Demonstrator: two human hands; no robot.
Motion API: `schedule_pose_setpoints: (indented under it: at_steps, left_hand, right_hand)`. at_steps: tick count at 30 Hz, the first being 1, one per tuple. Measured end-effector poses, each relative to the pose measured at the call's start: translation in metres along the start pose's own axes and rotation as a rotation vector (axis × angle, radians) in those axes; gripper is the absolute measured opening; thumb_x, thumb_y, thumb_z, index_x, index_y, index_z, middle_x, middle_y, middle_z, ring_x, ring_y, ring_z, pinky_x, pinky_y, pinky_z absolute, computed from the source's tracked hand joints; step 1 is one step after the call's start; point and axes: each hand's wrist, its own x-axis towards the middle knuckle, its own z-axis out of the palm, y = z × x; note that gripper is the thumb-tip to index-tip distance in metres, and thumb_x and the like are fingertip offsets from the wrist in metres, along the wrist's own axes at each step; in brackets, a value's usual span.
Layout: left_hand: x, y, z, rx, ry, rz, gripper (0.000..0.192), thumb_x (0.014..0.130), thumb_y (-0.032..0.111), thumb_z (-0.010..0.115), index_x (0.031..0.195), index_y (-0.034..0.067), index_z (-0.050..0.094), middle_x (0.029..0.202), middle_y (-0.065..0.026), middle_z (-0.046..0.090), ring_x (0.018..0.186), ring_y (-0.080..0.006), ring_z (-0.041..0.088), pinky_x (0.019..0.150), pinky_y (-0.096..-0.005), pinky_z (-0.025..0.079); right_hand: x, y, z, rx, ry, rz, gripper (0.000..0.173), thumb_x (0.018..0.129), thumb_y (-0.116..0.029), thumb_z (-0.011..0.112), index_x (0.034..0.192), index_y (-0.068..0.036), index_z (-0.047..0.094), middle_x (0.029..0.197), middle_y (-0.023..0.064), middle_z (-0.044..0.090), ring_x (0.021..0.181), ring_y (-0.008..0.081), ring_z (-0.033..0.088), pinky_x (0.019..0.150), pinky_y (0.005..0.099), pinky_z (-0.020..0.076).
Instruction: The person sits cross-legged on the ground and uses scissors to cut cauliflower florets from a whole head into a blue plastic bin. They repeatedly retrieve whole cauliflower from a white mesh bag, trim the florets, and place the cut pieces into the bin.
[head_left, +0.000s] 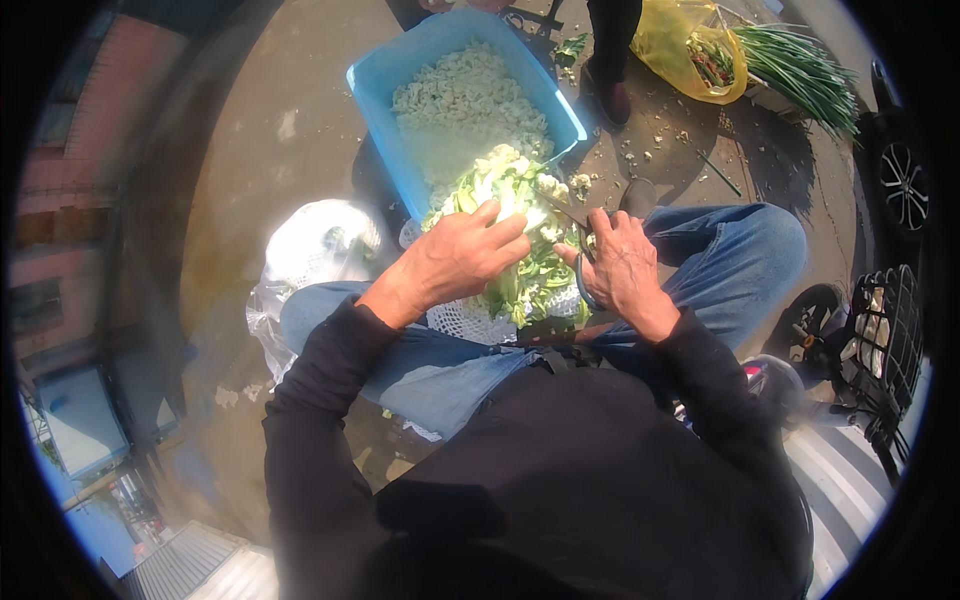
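Note:
My left hand (472, 251) is closed on a piece of cauliflower (510, 184) with pale green stems, over the near edge of a blue plastic tub (375, 112). In my right hand (622, 262) is a pair of scissors (564, 208), its blades pointing up and left at the florets. Small cut cauliflower florets (469, 94) fill much of the tub. Between my knees, below both hands, lie cauliflower stems and leaves (525, 289) on a white mesh bag (469, 322). What my left fingers grip is partly hidden by the hand.
A white plastic bag (322, 247) stands by my left knee. Beyond the tub is another person's leg and shoe (611, 94). At the upper right are a yellow bag (675, 52) and green onions (799, 71). A bicycle basket (889, 330) and car wheel (902, 186) are at the right.

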Motion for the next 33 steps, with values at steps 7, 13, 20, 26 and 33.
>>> schedule_pose_setpoints:
  at_steps: [7, 13, 20, 26, 33]
  left_hand:
    - [0.03, 0.004, 0.045, -0.164, -0.216, 0.167, 0.022, 0.087, 0.012, 0.072, 0.108, 0.011, 0.066, 0.106, -0.0034, 0.06, 0.109, -0.0241, 0.064, 0.081, -0.0359, 0.063]
    - [0.013, 0.0, 0.062, -0.231, -0.209, 0.119, 0.037, 0.078, 0.004, 0.077, 0.113, 0.007, 0.066, 0.124, -0.003, 0.063, 0.109, -0.0252, 0.063, 0.077, -0.0371, 0.063]
    - [-0.019, 0.001, 0.044, -0.077, -0.135, 0.096, 0.023, 0.089, 0.016, 0.07, 0.111, 0.012, 0.064, 0.129, -0.0033, 0.062, 0.114, -0.026, 0.062, 0.078, -0.0349, 0.063]
    - [-0.038, 0.002, 0.031, 0.144, -0.092, 0.137, 0.024, 0.087, 0.017, 0.072, 0.111, 0.015, 0.066, 0.136, -0.0013, 0.064, 0.122, -0.0256, 0.062, 0.079, -0.0339, 0.057]
    - [-0.037, 0.003, 0.038, 0.107, -0.016, 0.199, 0.024, 0.087, 0.019, 0.072, 0.111, 0.016, 0.068, 0.135, -0.001, 0.064, 0.119, -0.0251, 0.063, 0.076, -0.0328, 0.056]
  right_hand:
    - [-0.052, 0.034, 0.047, 0.216, -0.118, 0.121, 0.039, 0.107, -0.04, 0.07, 0.107, -0.002, 0.06, 0.08, 0.0282, 0.071, 0.078, 0.0489, 0.074, 0.068, 0.0581, 0.0552]
    - [-0.055, 0.043, 0.057, 0.527, -0.32, 0.302, 0.042, 0.108, -0.038, 0.071, 0.098, 0.002, 0.062, 0.074, 0.0287, 0.068, 0.072, 0.05, 0.072, 0.064, 0.0539, 0.0535]
    - [-0.023, 0.045, 0.026, 0.731, -0.27, 0.464, 0.049, 0.108, -0.048, 0.069, 0.103, 0.0, 0.065, 0.07, 0.0107, 0.067, 0.065, 0.0186, 0.069, 0.062, 0.0382, 0.0528]
    - [0.009, 0.035, -0.016, 0.435, -0.251, 0.097, 0.058, 0.103, -0.058, 0.073, 0.11, -0.001, 0.066, 0.087, 0.0186, 0.068, 0.082, 0.0372, 0.07, 0.077, 0.0484, 0.0541]
    - [0.023, 0.023, -0.013, 0.228, -0.37, -0.013, 0.071, 0.097, -0.065, 0.075, 0.122, 0.001, 0.065, 0.108, 0.0291, 0.071, 0.106, 0.0468, 0.069, 0.09, 0.0559, 0.0541]
